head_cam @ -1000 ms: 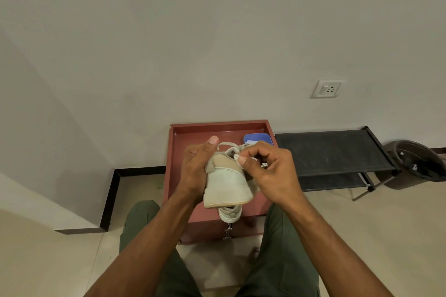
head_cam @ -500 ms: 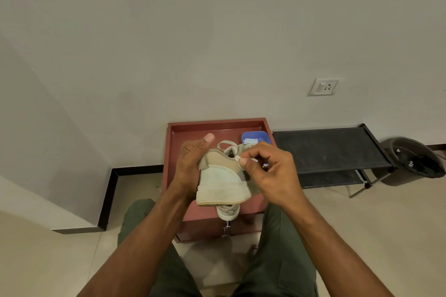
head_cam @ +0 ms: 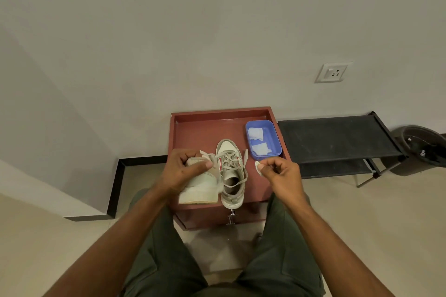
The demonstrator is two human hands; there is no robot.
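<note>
Held sneaker (head_cam: pixel 201 187): off-white and beige, heel end toward me, sole lowermost, over the front left part of the red-brown cabinet top (head_cam: pixel 193 132). I cannot tell whether it is resting on the top or lifted off it. Left hand (head_cam: pixel 183 170) grips it round the upper, fingers curled over the top and the thumb pressed on the near side. Right hand (head_cam: pixel 282 173) is off the shoe, to the right, with thumb and forefinger pinching a small white wipe (head_cam: pixel 257 167) and the other fingers curled. Second sneaker (head_cam: pixel 231 177) stands upright on the cabinet top between the two hands, toe to the wall, laces loose, just beside the held one; contact not resolvable from my feed. Blue plastic tub (head_cam: pixel 275 138) sits at the right rear of the top, with folded white wipes (head_cam: pixel 256 133) in it. To the right: black shoe rack (head_cam: pixel 333 138), then a dark bin (head_cam: pixel 421 149). Wall socket (head_cam: pixel 333 72) is above the rack.
</note>
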